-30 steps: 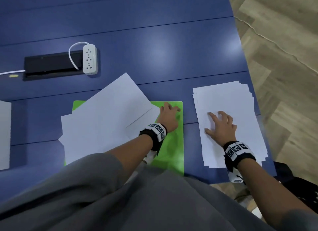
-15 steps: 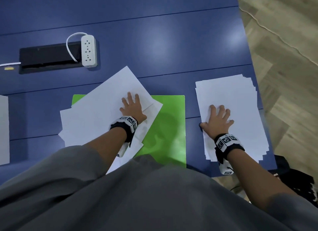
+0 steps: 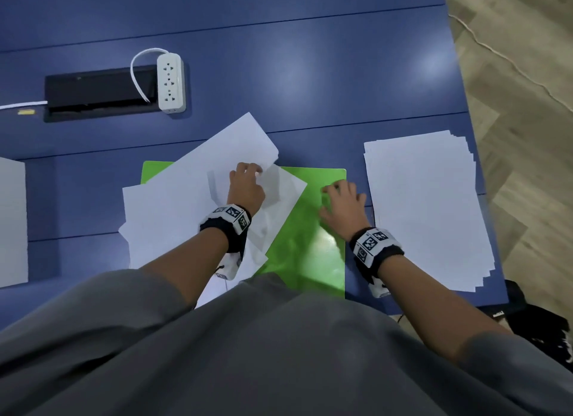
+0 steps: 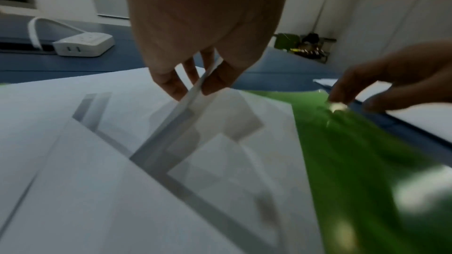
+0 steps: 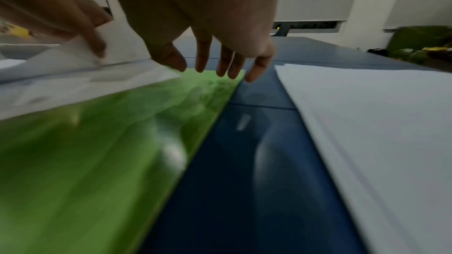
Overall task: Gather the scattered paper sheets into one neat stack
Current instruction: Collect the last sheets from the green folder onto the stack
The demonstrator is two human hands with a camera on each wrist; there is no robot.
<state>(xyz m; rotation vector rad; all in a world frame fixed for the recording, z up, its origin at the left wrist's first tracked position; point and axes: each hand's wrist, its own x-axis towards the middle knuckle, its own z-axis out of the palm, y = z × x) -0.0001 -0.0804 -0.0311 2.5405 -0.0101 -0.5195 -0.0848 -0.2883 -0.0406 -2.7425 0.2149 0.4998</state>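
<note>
My L hand (image 3: 246, 184) pinches corner of one loose sheet (image 4: 193, 92), lifted off scattered sheets (image 3: 173, 211) beneath it. R hand (image 3: 342, 209), fingers spread, hovers over green folder (image 3: 313, 260). Stack (image 3: 428, 204) just right of R hand.

No legible text on anything.

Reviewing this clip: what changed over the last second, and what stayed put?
The left hand went from the green mat onto the loose sheets and now pinches one sheet's edge, lifting it. The right hand came off the right stack and now hovers open over the mat's right edge. Stack, mat and power strip kept their places.
</note>
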